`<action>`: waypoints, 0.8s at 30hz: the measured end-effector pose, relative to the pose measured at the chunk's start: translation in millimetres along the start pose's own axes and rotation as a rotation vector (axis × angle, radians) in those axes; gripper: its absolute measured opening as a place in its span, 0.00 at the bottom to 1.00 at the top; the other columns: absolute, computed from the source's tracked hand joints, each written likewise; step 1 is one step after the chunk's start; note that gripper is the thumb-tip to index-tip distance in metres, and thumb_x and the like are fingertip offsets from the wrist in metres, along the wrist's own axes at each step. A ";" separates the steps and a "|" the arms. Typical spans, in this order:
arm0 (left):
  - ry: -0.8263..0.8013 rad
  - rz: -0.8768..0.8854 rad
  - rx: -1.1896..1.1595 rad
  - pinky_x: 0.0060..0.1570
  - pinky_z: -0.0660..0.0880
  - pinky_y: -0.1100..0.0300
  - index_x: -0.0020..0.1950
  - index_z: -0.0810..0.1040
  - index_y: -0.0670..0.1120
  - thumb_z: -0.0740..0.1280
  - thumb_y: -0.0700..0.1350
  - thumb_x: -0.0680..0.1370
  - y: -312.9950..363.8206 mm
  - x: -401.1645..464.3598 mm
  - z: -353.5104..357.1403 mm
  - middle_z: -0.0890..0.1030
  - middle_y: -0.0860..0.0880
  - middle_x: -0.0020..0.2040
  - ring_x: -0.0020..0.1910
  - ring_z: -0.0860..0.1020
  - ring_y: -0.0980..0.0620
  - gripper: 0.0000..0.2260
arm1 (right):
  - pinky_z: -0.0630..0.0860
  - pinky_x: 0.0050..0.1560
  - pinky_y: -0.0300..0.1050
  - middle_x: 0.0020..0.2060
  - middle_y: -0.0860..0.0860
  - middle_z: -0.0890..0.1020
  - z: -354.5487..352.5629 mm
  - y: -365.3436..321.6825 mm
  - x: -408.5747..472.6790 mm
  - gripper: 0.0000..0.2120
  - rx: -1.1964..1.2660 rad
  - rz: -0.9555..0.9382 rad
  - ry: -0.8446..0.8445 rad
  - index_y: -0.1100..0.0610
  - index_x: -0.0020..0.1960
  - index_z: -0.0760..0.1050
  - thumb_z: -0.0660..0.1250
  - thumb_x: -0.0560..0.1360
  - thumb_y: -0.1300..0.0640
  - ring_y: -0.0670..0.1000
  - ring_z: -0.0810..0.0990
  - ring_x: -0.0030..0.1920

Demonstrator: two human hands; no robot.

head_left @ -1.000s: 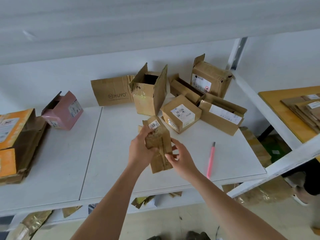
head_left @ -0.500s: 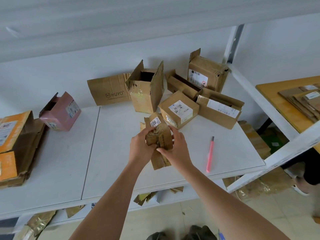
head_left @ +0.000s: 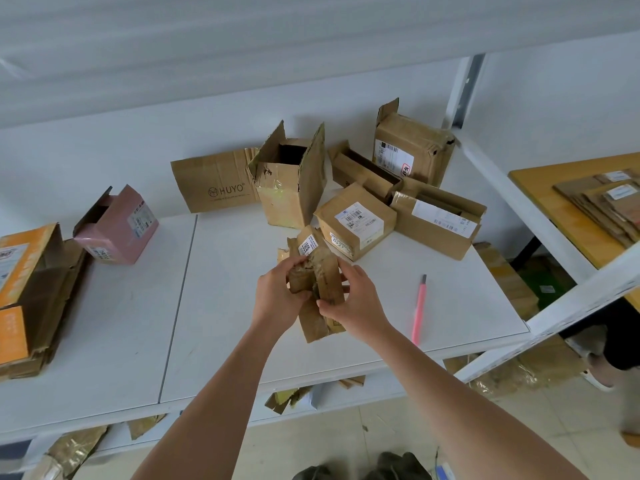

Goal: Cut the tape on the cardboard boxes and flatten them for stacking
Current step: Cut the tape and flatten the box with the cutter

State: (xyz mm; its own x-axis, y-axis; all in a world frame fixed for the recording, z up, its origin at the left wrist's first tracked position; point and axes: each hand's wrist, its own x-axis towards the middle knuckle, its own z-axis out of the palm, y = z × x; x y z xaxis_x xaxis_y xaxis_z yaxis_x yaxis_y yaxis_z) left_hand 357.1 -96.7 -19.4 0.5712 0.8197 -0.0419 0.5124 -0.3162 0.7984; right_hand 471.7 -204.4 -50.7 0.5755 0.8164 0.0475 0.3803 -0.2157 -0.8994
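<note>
Both hands are on the small taped cardboard box (head_left: 317, 282), held just above the white shelf (head_left: 221, 271). Its long axis runs roughly from 12 to 6 o'clock. The left hand (head_left: 277, 299) grips its 9 o'clock side and the right hand (head_left: 356, 306) pinches the 3 o'clock edge; neither is nearer. The pink utility knife (head_left: 420, 311) lies untouched at 3 o'clock. The box's label reads something like "L969". At 11 o'clock a flattened carton (head_left: 214, 183) says "HUYO".

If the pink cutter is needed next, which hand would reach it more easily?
Probably the right hand: the pink cutter lies on the table just to its right, while the left hand sits on the small box's far side.
</note>
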 end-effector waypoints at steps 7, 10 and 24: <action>-0.018 0.031 -0.013 0.48 0.73 0.65 0.67 0.77 0.53 0.75 0.32 0.69 -7.5 3.2 2.5 0.79 0.56 0.51 0.50 0.78 0.55 0.30 | 0.74 0.49 0.27 0.57 0.49 0.74 -15.3 1.7 0.9 0.38 0.057 0.035 -0.152 0.47 0.75 0.64 0.77 0.69 0.55 0.44 0.76 0.55; -0.016 0.040 -0.003 0.47 0.74 0.66 0.65 0.77 0.55 0.75 0.32 0.69 -13.5 9.6 1.4 0.80 0.58 0.49 0.49 0.79 0.57 0.29 | 0.77 0.57 0.35 0.59 0.49 0.75 -22.1 -0.1 0.6 0.39 0.145 0.065 -0.228 0.47 0.76 0.63 0.75 0.70 0.59 0.45 0.77 0.59; -0.070 0.017 -0.016 0.39 0.73 0.63 0.61 0.69 0.66 0.79 0.40 0.64 -6.2 12.2 9.9 0.78 0.60 0.48 0.47 0.78 0.57 0.34 | 0.71 0.32 0.34 0.52 0.43 0.83 -32.7 16.3 -1.5 0.29 0.213 0.156 -0.191 0.44 0.60 0.76 0.56 0.72 0.73 0.46 0.81 0.36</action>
State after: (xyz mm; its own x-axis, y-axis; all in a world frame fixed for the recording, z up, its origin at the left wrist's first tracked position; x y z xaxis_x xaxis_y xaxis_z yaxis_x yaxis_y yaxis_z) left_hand 367.3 -89.4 -30.8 0.6234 0.7788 -0.0692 0.4921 -0.3221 0.8088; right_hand 500.7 -226.7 -51.2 0.4614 0.8722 -0.1624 0.1264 -0.2458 -0.9611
